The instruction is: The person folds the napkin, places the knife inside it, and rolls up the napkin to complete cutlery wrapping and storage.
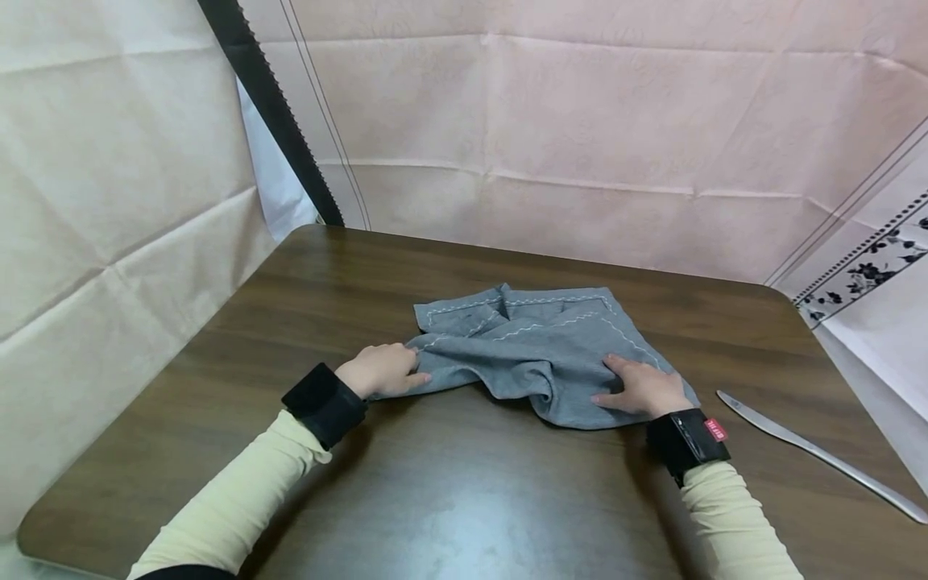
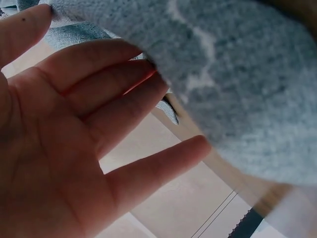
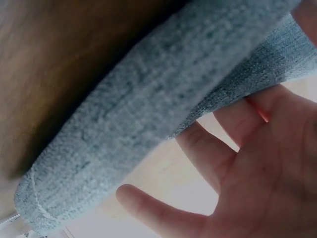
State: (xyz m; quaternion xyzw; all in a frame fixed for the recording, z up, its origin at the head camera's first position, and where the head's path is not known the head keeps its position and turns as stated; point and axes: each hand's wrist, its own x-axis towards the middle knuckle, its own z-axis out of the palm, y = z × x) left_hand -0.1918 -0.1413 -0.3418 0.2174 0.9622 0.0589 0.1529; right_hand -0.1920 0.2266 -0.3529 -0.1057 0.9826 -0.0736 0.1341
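So the grey cloth [image 1: 540, 350] with the white zigzag stitching sits about dead centre on the brown wooden table [image 1: 217, 403], bunched up and half folded. Looks to me like we're mid-fold, the bit where it gets flattened and squared up.

The left hand [image 1: 380, 370] is at the cloth's 9 o'clock edge, and in the left wrist view its fingers [image 2: 124, 94] are stretched out fairly straight with cloth draped over the tips, so touching more than grabbing. The right hand [image 1: 641, 388] lies on the 4 o'clock corner, fingers [image 3: 208, 153] spread and relaxed against the fabric, no pinch that I can see.

My guess is the next move needs that lumpy middle ridge smoothed out and the edges lined up before another fold.

A metal knife [image 1: 819, 455] lies at 3 o'clock, well apart from the cloth.

Writing: the right black wristband [image 1: 687, 441] has a small red tag, too tiny to read
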